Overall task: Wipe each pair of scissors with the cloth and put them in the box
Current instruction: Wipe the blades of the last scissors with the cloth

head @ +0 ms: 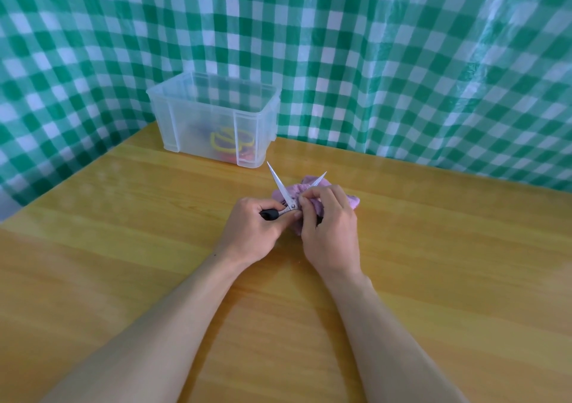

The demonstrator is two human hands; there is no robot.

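Note:
A pair of scissors (280, 186) with black handles and silver blades is spread wide open above the table. My left hand (253, 232) grips its black handle. My right hand (328, 232) holds a pink cloth (351, 201) bunched against the blades near the pivot. One blade points up and left; the other sticks out past the cloth to the upper right. The clear plastic box (198, 114) stands behind, at the table's far edge, with yellow-handled and red-handled scissors showing through its wall.
The wooden table (123, 248) spreads around my arms. A green-and-white checked plastic sheet (402, 62) hangs behind the table and along its left side.

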